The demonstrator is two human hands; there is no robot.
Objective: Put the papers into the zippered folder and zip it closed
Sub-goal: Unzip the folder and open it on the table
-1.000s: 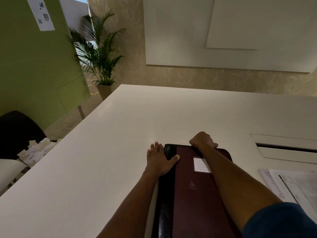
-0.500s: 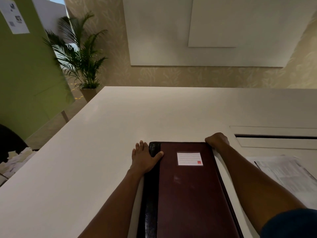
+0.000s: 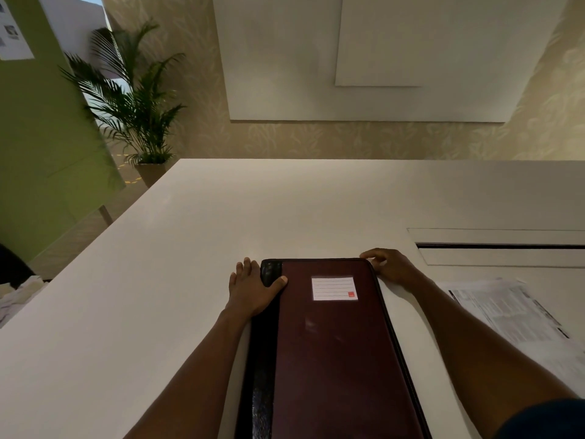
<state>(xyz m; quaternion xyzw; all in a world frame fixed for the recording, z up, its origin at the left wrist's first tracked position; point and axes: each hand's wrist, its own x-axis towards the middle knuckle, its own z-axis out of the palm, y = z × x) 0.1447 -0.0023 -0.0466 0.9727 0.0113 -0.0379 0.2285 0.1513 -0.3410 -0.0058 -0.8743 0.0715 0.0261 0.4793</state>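
Observation:
A dark maroon zippered folder (image 3: 335, 350) with a black spine and a white label lies shut on the white table (image 3: 164, 280) in front of me. My left hand (image 3: 251, 291) presses flat on its far left corner, thumb on the black spine. My right hand (image 3: 391, 267) is curled over the far right corner at the zipper edge; what its fingers pinch is hidden. Printed papers (image 3: 512, 315) lie on the table to the right of my right forearm, outside the folder.
A recessed cable slot (image 3: 500, 247) is set in the table beyond the papers. A potted palm (image 3: 133, 103) stands off the far left corner beside a green partition (image 3: 41, 137). A dark chair and paper scraps (image 3: 15, 293) sit low left.
My right hand has slid along the folder's far edge from near its middle to the right corner. The left hand has stayed on the left corner. The folder now lies straight in front of me.

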